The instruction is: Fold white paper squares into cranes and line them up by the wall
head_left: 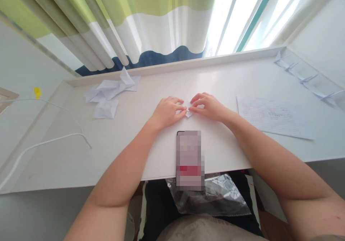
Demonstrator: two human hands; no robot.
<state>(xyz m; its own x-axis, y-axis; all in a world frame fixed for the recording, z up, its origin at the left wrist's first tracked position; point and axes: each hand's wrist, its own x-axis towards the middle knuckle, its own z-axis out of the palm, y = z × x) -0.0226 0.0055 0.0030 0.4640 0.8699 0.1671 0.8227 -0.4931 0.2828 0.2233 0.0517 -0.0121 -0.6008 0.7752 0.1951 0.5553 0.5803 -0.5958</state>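
A small folded piece of white paper (189, 112) lies on the white desk (129, 151), mostly covered by my fingers. My left hand (167, 113) pinches its left side between fingertips and thumb. My right hand (207, 108) presses its right side with the fingers, and the two hands nearly touch. Just in front of my hands lies a phone (190, 160), blurred out and overhanging the desk's front edge.
Crumpled and folded white paper pieces (110, 91) lie at the desk's back left. A handwritten lined sheet (273, 117) lies to the right, below a row of small folded paper figures (304, 72). A white cable (45, 144) crosses the left side. Curtains and a window stand behind.
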